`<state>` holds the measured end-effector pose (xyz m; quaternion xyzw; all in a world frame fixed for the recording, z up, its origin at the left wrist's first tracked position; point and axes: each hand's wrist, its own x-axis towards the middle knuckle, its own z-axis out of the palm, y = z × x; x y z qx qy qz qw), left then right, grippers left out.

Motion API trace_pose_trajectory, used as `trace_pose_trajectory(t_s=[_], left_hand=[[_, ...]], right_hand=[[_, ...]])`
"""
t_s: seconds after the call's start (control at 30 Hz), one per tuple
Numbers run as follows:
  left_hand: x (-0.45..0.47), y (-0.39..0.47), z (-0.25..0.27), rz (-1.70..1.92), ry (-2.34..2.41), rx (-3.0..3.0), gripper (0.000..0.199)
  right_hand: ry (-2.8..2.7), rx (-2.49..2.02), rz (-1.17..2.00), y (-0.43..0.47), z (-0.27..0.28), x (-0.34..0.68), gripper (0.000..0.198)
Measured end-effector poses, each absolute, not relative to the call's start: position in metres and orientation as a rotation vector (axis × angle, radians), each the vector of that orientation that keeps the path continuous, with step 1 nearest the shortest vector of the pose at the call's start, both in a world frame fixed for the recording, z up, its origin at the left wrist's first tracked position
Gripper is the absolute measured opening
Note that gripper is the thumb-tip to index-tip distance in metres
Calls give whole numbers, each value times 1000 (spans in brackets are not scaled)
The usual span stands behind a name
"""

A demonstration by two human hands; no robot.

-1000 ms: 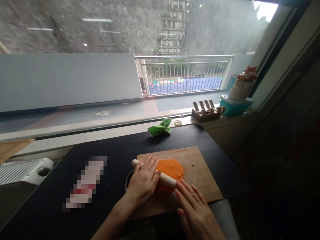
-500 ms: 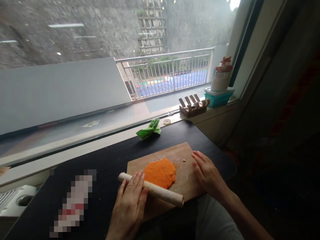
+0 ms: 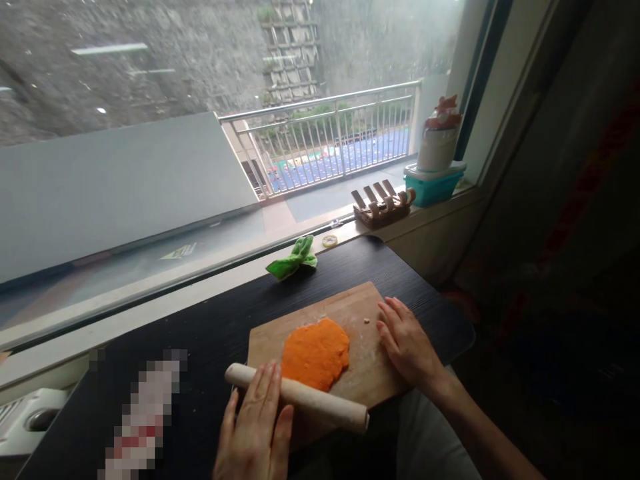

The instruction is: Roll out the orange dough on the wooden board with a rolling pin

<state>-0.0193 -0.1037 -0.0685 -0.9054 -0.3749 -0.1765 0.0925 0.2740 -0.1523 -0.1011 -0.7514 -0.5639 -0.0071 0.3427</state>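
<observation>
A flattened sheet of orange dough [image 3: 316,352] lies on a wooden board [image 3: 367,373]. Across the dough's near edge rests a pale wooden rolling pin [image 3: 323,402], slanting down to the right. My left hand [image 3: 257,417] lies on the pin's left part, its fingers stretched out flat over it; the palm's underside is hidden. At the board's right edge, my right hand [image 3: 407,343] rests with fingers extended, touching the board and holding nothing. A tiny light crumb [image 3: 367,321] sits near its fingertips.
The dark table [image 3: 200,333] runs along a window sill. A green cloth [image 3: 293,258] lies at its far edge. On the sill are a small round item [image 3: 330,241], a brown rack [image 3: 383,210] and a teal box [image 3: 434,189] under a jar [image 3: 438,148]. A blurred item [image 3: 143,420] lies left.
My left hand and the rolling pin have moved a little toward me, baring more of the dough's near edge. My right hand stays at the board's edge. The view has shifted slightly.
</observation>
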Motion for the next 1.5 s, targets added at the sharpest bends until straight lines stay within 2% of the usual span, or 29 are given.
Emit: trace_pose_trajectory(t_s=[0.1, 0.2, 0.33, 0.47, 0.57, 0.63, 0.9, 1.0, 1.23, 1.5], left_hand=[[-8, -99, -64, -550, -1115, -2686, 51], [46, -66, -47, -450, -1248, -2766, 44], [93, -34, -34, -238, -1409, -2822, 53], [46, -61, -49, -293, -1203, -2807, 50], [-5, -94, -61, -348, -1030, -2759, 60], [-15, -105, -62, -343, -1009, -2759, 60], [104, -40, -36, -143, -1412, -2839, 54], [100, -43, -36, -217, -1394, -2831, 53], [15, -105, -63, -491, -1139, -2753, 57], [100, -44, -37, -589, -1415, -2755, 52]], right_hand=[[-1476, -1967, -25, -152, -99, 273, 43], [-1473, -1988, -14, -152, -97, 273, 45], [-1463, -2003, -9, -153, -96, 273, 45], [-1456, -2010, -14, -154, -95, 272, 45], [-1474, -2000, -5, -154, -94, 271, 44], [-1490, -1986, -3, -154, -94, 271, 44], [-1507, -2003, -59, -154, -96, 273, 44], [-1497, -2006, -88, -154, -97, 273, 43], [-1511, -1976, -94, -155, -98, 274, 43], [-1497, -2012, -107, -155, -94, 273, 43]])
